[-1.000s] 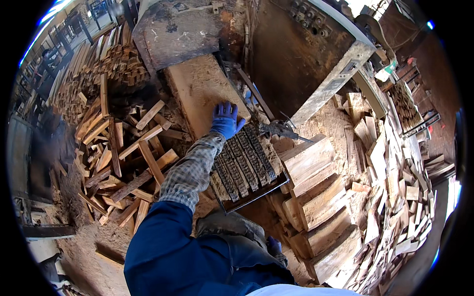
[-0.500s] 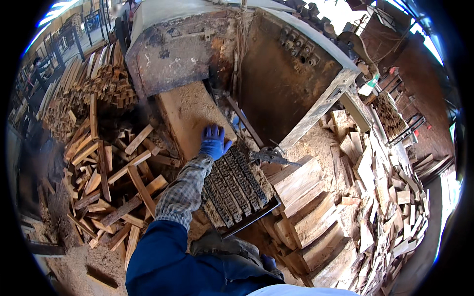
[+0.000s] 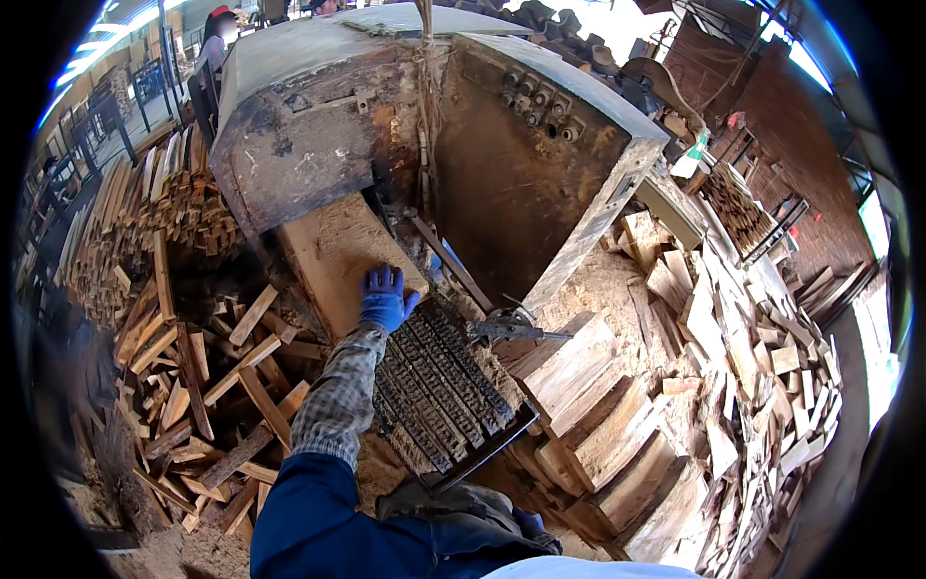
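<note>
My left hand (image 3: 386,301), in a blue glove, lies palm down with fingers stretched out on the near end of a thick wooden board (image 3: 333,246). It presses on the board without wrapping round it. The board's far end goes under the rusty metal hood of a large machine (image 3: 299,145). Below my hand runs a ridged feed bed (image 3: 449,376), dark and caked with sawdust. Only a small patch of blue glove shows of my right hand (image 3: 529,522), low beside my body. Its fingers are hidden.
A metal lever (image 3: 516,330) sticks out right of the bed. Thick boards (image 3: 588,386) are stacked beside it. Offcuts lie heaped at left (image 3: 222,386) and along the right (image 3: 762,386). Bundled wood strips (image 3: 154,212) stand behind. A person in a red cap (image 3: 218,39) is far off.
My view has shifted, so the machine, board and left hand appear further left and lower. The hand remains flat on the board's end. The person in the red cap has come into clearer view.
</note>
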The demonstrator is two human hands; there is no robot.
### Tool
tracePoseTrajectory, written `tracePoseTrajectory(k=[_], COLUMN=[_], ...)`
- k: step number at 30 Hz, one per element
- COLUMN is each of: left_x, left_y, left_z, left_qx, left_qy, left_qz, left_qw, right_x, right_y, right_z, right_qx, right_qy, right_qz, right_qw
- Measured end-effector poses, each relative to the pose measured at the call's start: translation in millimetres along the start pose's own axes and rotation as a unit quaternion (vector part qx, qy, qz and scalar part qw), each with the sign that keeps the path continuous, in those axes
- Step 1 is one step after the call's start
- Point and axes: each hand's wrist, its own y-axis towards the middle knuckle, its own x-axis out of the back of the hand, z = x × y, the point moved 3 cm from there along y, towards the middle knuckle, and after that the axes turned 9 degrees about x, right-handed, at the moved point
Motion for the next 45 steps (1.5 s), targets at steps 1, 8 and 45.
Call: tracePoseTrajectory(k=[1,8,45], left_x=[-1,-7,-62], left_y=[5,22,94], left_z=[-3,0,67], left_qx=[-0.001,-0.006,-0.07], left_qy=[-0.007,-0.017,0.046], left_qz=[-0.003,-0.004,-0.037], left_qw=[1.0,1.0,0.996], right_x=[5,10,19], right_y=[5,19,-83], right_z=[-7,-18,-22], right_qx=[0.038,0.084,-0.086], right_qy=[-0.027,-0.121,0.139], right_qz=[0.001,-0.004,-0.081], right_qw=[0.999,0.989,0.983])
